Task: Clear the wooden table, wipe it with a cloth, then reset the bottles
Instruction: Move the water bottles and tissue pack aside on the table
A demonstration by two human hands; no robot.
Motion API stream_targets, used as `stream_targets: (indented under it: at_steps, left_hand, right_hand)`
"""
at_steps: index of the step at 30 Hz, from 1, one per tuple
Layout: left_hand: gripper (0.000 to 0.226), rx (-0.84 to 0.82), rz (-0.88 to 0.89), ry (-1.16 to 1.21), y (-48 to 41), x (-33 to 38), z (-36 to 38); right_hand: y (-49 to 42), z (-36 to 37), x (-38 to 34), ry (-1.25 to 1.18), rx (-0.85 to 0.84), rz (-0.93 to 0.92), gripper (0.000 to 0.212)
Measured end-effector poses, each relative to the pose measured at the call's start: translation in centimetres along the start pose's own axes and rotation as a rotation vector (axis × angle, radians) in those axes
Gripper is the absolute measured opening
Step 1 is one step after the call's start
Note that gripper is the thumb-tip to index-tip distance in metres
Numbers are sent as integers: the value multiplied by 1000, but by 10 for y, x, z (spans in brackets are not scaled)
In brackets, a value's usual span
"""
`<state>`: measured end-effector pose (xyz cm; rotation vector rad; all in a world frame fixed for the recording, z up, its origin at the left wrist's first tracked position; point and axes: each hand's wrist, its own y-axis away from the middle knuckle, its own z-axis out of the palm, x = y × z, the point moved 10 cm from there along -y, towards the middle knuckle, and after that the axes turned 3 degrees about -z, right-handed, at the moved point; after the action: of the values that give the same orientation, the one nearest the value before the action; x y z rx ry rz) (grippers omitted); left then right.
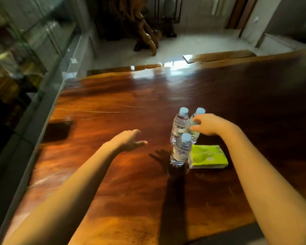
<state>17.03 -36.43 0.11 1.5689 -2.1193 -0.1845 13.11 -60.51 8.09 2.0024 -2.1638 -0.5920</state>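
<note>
Three small water bottles with pale blue caps stand upright in a tight cluster on the wooden table [113, 106], right of its middle, and a green tissue pack [208, 157] lies flat just beside the nearest of them. The right hand [208, 125] curls around the far right bottle [195, 123], with the fingertips against its shoulder below the cap and the thumb lower down on its side; whether the grip has fully closed is hard to tell, as the bottle's base seems to sit on the wood. The far left bottle [179, 126] stands touching or almost touching it, and the near bottle [181, 150] stands in front of both, next to the tissues. The left hand [129, 140] hovers above the bare wood to the left of the cluster, spread loosely with nothing in it, and casts a fingered shadow near the near bottle's foot. No cloth shows anywhere on the table. Since all the bottles and the tissues sit on the surface, this looks like the clearing step at its very start, with wiping and resetting both ahead. The next move likely calls for tightening the right hand on its bottle and lifting it straight up, so that it does not knock its close neighbour, while the free left hand could take one of the other two. The bottles look light and nearly full, and packed this closely one could tip if bumped sideways. Where the cleared things should go is not visible here.
</note>
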Motion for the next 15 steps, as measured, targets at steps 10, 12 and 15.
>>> stream_targets:
  at_steps: [10, 12, 15]
  left_hand:
    - [69, 203, -319, 55, 165, -201, -69]
    - [67, 237, -405, 84, 214, -252, -77]
    - [64, 330, -571, 114, 299, -322, -84]
  right_hand:
    - [24, 38, -286, -31, -59, -359, 79]
    - [34, 56, -353, -29, -103, -441, 82]
    - [61, 84, -455, 33, -159, -606, 87]
